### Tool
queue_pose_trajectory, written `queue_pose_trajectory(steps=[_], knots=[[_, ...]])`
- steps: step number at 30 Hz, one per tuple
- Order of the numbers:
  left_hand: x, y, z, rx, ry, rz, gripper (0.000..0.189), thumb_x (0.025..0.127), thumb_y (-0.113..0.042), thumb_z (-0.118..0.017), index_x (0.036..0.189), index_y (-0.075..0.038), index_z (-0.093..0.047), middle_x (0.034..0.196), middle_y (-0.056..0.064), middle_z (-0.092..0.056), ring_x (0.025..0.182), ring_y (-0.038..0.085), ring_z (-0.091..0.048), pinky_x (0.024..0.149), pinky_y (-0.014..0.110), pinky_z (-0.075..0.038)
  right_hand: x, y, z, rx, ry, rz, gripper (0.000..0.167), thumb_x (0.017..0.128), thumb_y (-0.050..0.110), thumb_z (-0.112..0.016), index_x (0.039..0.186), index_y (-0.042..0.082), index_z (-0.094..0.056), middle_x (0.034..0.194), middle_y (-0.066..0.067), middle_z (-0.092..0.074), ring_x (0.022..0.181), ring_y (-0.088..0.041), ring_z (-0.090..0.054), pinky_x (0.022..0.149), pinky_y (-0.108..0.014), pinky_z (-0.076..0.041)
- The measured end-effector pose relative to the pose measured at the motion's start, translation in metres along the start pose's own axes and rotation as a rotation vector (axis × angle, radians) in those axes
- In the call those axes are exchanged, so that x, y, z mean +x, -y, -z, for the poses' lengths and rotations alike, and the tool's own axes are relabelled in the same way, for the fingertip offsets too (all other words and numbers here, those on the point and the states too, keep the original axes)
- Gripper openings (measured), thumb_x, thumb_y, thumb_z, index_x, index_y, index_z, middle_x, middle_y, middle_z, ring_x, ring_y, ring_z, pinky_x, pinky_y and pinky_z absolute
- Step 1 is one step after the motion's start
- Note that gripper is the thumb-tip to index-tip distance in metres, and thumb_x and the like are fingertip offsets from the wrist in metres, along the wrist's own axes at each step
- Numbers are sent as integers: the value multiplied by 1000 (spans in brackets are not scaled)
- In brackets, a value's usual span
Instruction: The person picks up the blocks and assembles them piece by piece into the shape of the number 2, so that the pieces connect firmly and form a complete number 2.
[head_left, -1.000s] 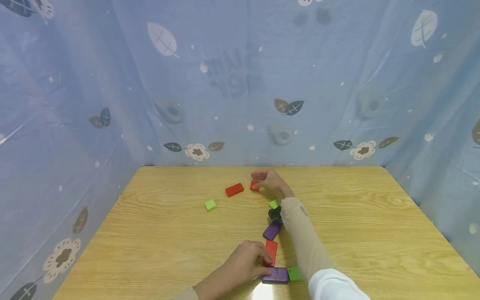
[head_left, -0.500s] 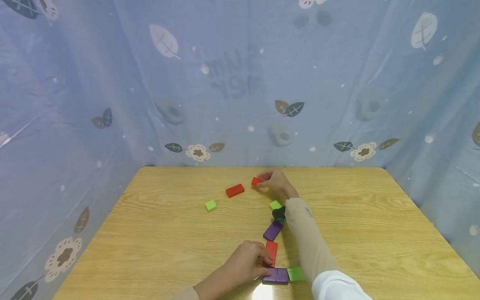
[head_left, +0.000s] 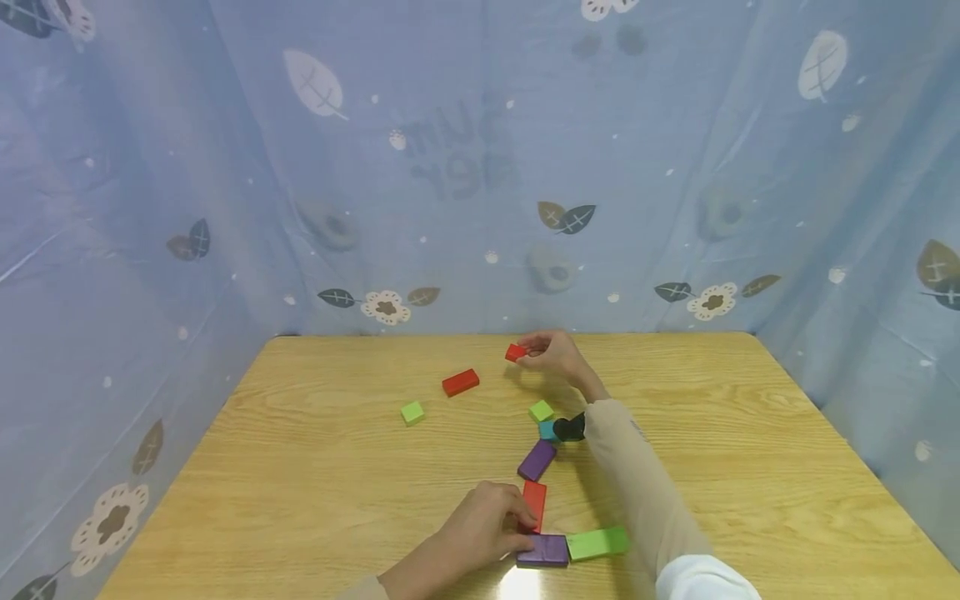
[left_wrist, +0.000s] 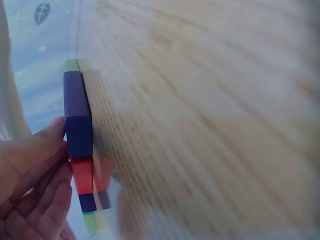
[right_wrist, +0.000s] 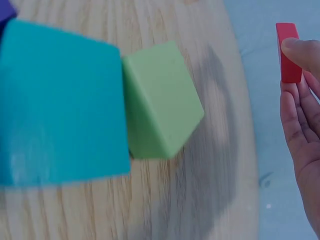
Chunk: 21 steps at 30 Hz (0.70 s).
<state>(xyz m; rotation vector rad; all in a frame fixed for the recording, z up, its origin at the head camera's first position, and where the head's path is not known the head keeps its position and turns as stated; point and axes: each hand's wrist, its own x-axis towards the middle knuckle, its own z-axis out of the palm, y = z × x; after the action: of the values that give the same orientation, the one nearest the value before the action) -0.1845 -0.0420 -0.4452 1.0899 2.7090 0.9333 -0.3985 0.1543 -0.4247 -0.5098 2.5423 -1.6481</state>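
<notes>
My right hand (head_left: 552,353) pinches a small red block (head_left: 515,352) between thumb and fingers over the far side of the table; in the right wrist view, the thumb presses on the face of that block (right_wrist: 288,54). My left hand (head_left: 487,525) lies low at the near side, fingers loosely curled. Its thumb touches the top of a purple block (left_wrist: 78,112), and its fingertips rest at the flat red block (head_left: 535,504) beyond. From there the line of blocks runs on to a second purple block (head_left: 537,460), a teal block (head_left: 547,430) and a lime block (head_left: 541,411).
A long green block (head_left: 597,543) meets the near purple block's right end. Farther left on the table (head_left: 300,467) lie a loose red block (head_left: 461,382) and a lime block (head_left: 412,413). A blue patterned curtain (head_left: 450,167) encloses the back and sides.
My right hand has lifted the small red block off the table and drawn it slightly back and right, uncovering the teal and green blocks. The left hand stays in place.
</notes>
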Motion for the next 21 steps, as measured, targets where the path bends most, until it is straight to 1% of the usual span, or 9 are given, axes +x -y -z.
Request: queue_pose_trajectory(steps=[3, 5, 10, 16, 21], knots=[[0, 0, 0, 6, -4, -7, 15, 74, -18, -83, 87, -13, -78, 83, -15, -67, 78, -7, -57, 70, 10, -45, -4, 3, 3, 18, 6, 20, 41, 80, 2, -76, 116, -10, -62, 115, -26, -63, 102, -37, -60, 88, -38, -50], [0, 0, 0, 2, -3, -7, 15, 74, -18, -83, 87, -13, -78, 83, -15, -67, 78, -7, -57, 70, 10, -45, -7, 6, 4, 8, 10, 37, 42, 80, 3, -76, 117, -11, -62, 115, -27, -63, 103, -37, -60, 89, -38, -50], [-1, 0, 0, -12, 0, 4, 16, 74, -17, -83, 88, -12, -78, 82, -15, -67, 77, -7, -56, 69, 10, -46, -11, 12, 3, -28, 20, 70, 41, 80, 5, -77, 116, -8, -63, 113, -23, -65, 102, -34, -62, 87, -34, -51], [-1, 1, -1, 8, -24, -19, 16, 73, -16, -84, 87, -13, -78, 83, -13, -68, 78, -6, -57, 70, 9, -45, -15, 16, 0, -32, 51, 107, 38, 77, 6, -79, 112, -4, -66, 110, -17, -67, 101, -30, -64, 88, -35, -51], [0, 1, -1, 1, -13, -13, 16, 73, -17, -84, 87, -12, -77, 84, -13, -68, 79, -6, -58, 71, 10, -46, -22, 19, -2, -33, 87, 167, 35, 75, 3, -80, 108, -4, -67, 106, -17, -68, 97, -29, -65, 88, -36, -52]])
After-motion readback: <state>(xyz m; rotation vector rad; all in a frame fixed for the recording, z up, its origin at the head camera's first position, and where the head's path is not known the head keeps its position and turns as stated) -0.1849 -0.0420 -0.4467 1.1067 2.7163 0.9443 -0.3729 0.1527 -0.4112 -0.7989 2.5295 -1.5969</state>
